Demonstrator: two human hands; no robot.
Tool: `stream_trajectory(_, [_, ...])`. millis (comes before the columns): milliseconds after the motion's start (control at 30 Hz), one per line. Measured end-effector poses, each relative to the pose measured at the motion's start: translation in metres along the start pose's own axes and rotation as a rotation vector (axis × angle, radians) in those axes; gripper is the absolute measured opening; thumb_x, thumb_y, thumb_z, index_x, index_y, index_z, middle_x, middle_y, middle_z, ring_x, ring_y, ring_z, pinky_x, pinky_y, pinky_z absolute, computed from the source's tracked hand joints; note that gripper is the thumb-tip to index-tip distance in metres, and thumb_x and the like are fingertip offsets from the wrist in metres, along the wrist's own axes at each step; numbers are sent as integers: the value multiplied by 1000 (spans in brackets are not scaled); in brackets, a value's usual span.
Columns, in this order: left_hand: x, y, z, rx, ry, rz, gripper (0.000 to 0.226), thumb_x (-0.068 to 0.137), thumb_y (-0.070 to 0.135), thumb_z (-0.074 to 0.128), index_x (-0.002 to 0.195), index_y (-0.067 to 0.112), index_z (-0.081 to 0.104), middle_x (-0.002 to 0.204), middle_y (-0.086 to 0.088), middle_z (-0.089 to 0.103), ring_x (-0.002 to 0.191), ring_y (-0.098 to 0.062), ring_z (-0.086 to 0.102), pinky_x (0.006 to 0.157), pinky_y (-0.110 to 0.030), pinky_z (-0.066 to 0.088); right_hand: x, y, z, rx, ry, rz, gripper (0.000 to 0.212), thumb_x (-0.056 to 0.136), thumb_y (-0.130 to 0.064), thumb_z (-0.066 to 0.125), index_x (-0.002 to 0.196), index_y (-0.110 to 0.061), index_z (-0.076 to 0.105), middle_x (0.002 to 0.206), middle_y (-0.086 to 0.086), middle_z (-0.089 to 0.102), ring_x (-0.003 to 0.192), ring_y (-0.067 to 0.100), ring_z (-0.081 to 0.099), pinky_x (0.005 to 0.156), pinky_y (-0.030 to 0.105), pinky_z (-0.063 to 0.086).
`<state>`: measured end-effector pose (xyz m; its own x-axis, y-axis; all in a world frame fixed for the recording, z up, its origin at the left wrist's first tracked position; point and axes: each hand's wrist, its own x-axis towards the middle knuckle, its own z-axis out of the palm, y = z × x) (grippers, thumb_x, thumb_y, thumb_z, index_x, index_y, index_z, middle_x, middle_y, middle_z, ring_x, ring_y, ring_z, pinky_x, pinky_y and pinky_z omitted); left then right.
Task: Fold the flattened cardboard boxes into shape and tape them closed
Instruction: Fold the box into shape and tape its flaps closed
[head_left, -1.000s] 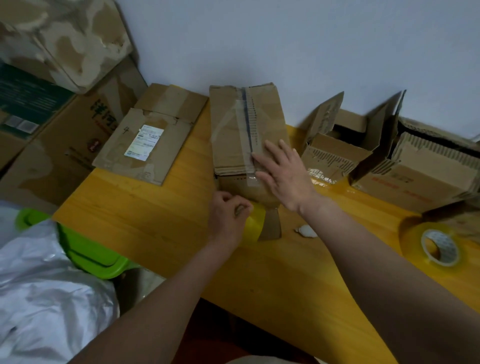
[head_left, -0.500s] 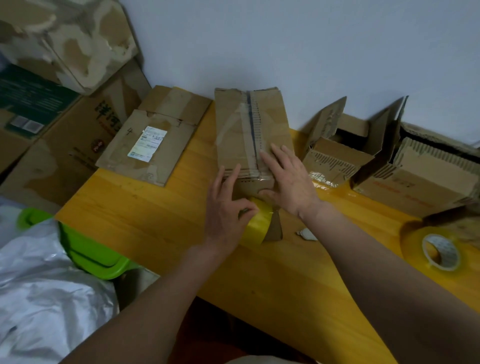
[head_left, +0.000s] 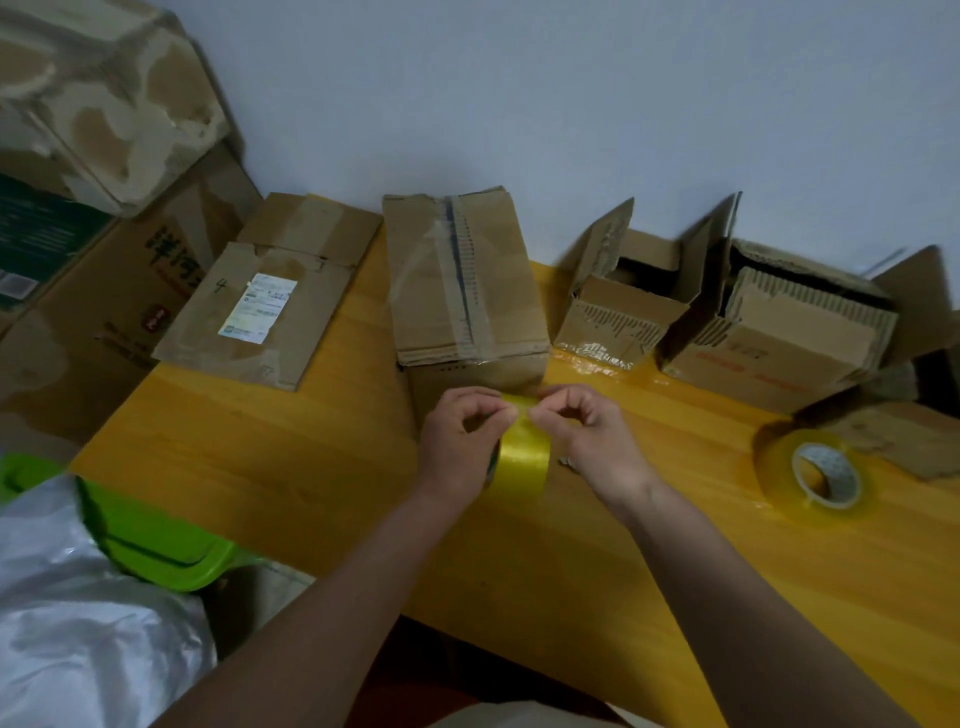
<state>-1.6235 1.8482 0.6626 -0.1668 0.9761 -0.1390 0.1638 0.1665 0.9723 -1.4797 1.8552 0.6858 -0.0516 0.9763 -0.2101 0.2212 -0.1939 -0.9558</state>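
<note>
A folded-up cardboard box (head_left: 462, 291) stands in the middle of the yellow wooden table (head_left: 270, 457), old tape along its top seam. Just in front of its near face, my left hand (head_left: 460, 441) grips a roll of yellow tape (head_left: 522, 457). My right hand (head_left: 587, 431) pinches the tape at the top of the roll, thumb and forefinger meeting my left hand's fingertips. Left of the box, a flattened cardboard box (head_left: 275, 296) with a white label lies on the table's edge.
Two open cardboard boxes (head_left: 628, 312) (head_left: 779, 338) sit against the wall on the right. A second tape roll (head_left: 815, 473) lies flat at the right. Large cartons (head_left: 104, 260) stack up at the left. A green bin (head_left: 156, 540) and silver plastic bag (head_left: 78, 613) are near left.
My right hand left the box top and came down to the tape roll. My left hand lowered the roll slightly; both hands now meet at the tape.
</note>
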Motion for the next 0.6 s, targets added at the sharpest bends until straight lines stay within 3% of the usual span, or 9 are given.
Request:
stream_trajectory(67, [-3,2,3,-8,-28,43,15,81,9,74,79,24,71,102,4,61,97,-7,60,86,-38,54,0,0,-1,159,54,104,18,87,-8,65,69,-9,60,89,2,62,98,20,56,88,33,44])
stream_trajectory(133, [-5,5,6,32,-69,121,19,80,10,76,80,28,70,102,8,61,95,1,59,84,-21,50,0,-1,-2,258,77,201,26,87,-11,65,63,-13,57,90,5,62,100,25,55,94,46,41])
stream_trajectory(233, [-8,8,12,44,-92,187,19,80,7,76,83,25,71,102,9,60,92,6,58,80,-9,45,0,-3,-6,287,110,268,29,87,-11,65,61,-15,54,87,6,57,91,24,51,85,43,38])
stream_trajectory(367, [-15,13,23,47,-135,183,28,78,8,77,94,27,65,112,9,55,97,-4,62,82,-11,47,0,-8,-14,305,156,255,27,86,-5,62,63,-15,52,89,1,56,84,18,51,75,35,36])
stream_trajectory(433, [-19,14,29,59,-150,155,47,76,12,80,108,37,56,118,13,51,99,-8,62,79,-14,50,0,-11,-19,336,166,247,32,85,-2,61,59,-16,50,81,-1,57,73,15,51,65,33,39])
stream_trajectory(500, [-20,18,31,18,-163,72,71,73,16,83,125,46,45,119,22,50,99,-2,61,76,-16,52,-1,-12,-24,342,156,254,31,84,-1,61,59,-16,50,70,0,57,65,15,52,59,31,42])
stream_trajectory(600, [-15,23,33,43,-197,109,54,73,18,83,104,52,53,118,17,53,102,-4,61,81,-23,53,-4,-10,-30,345,144,253,28,83,-1,62,60,-15,53,68,5,55,69,21,51,64,35,42])
